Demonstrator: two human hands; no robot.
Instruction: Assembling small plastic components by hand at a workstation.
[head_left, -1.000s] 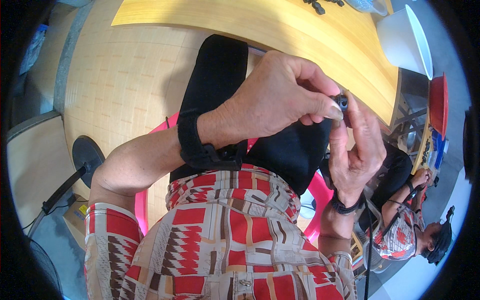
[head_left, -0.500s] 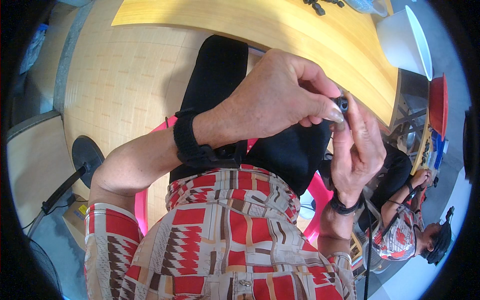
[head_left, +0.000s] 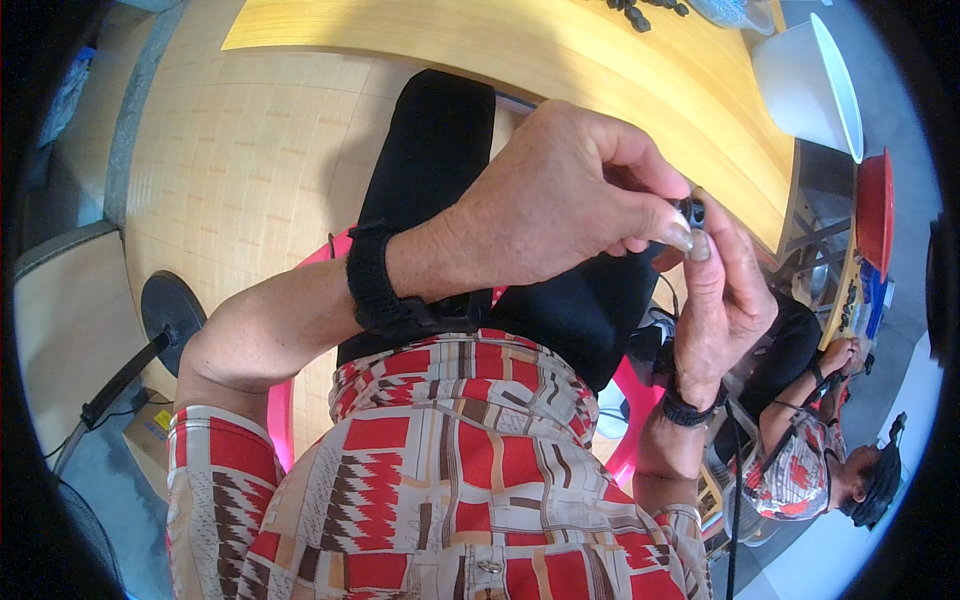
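A small black part (head_left: 692, 211), round-looking with a shiny end, sits between the fingertips of both hands, above my lap and near the table edge. My left hand (head_left: 570, 195) pinches it from the left between thumb and forefinger. From the right, my right hand (head_left: 725, 285) closes on it too, with the thumb tip below it and a fingertip behind. My fingers cover much of the part, so its exact kind is unclear. Both wrists wear black bands.
Several small black pieces (head_left: 637, 14) lie at the far side of the yellow wooden table (head_left: 480, 35). A white bucket (head_left: 808, 85) and a red basin (head_left: 874, 215) stand at the right. Another person (head_left: 800, 465) works at far right. A black stand (head_left: 172, 310) is at left.
My right thumb has risen to the black part, and the right hand has shifted slightly right. The part looks turned a little; my left hand keeps its pinch.
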